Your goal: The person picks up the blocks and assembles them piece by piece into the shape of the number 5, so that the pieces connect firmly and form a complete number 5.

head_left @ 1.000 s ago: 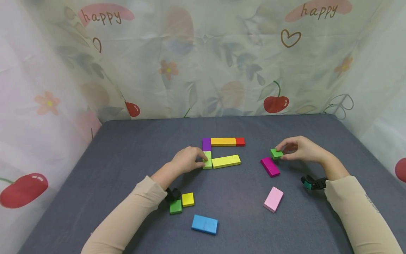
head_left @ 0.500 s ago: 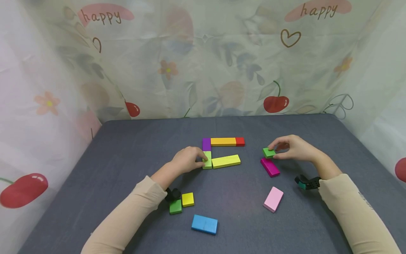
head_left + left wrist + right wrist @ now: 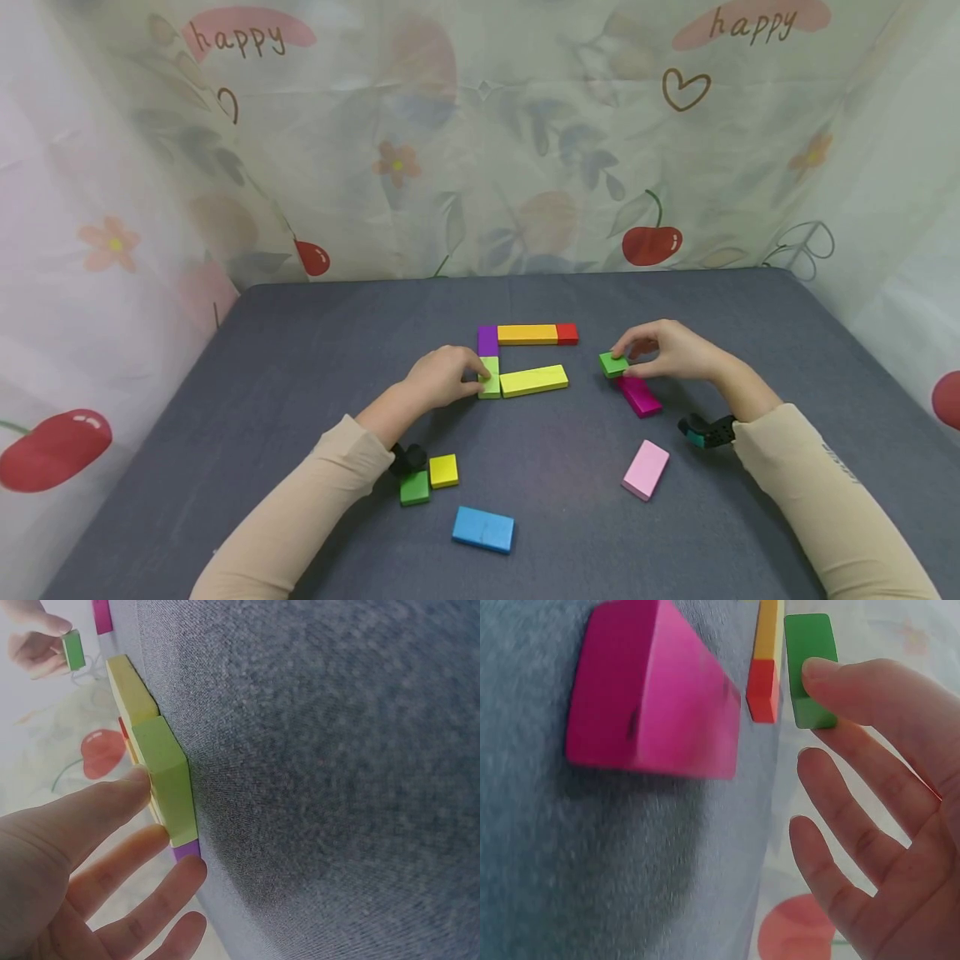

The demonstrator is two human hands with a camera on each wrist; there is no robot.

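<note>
- Right hand (image 3: pixel 671 350), right of centre in the head view, is pinching a small green block (image 3: pixel 613 363) between thumb and fingertips, held just above the grey table (image 3: pixel 315 350). In the right wrist view the other fingers (image 3: pixel 840 855) are spread out loose below it.
- That green block sits at the upper left end of the magenta block (image 3: pixel 640 394), which lies flat on the table; can't tell if the two are touching.
- Left hand (image 3: pixel 442 377), a bit left of centre, has its fingers relaxed, with the fingertips (image 3: pixel 135 787) pressed against the lime block (image 3: pixel 490 377). Not really gripping it, more resting on its side.
- The lime block touches the purple block (image 3: pixel 487 340) above it and the long yellow block (image 3: pixel 534 380) to its right.
- Orange block (image 3: pixel 527 334) and red block (image 3: pixel 567 333) run in a row to the right of the purple one, so the whole lot forms a sideways U open to the right.
- Lower down: a pink block (image 3: pixel 646 470) at lower right, a blue block (image 3: pixel 483 529) near bottom centre, and a small yellow block (image 3: pixel 443 471) just beside a dark green block (image 3: pixel 415 487) by the left forearm.
- Behind the table there's a curtain (image 3: pixel 480 142) with cherries and "happy" printed on it.
</note>
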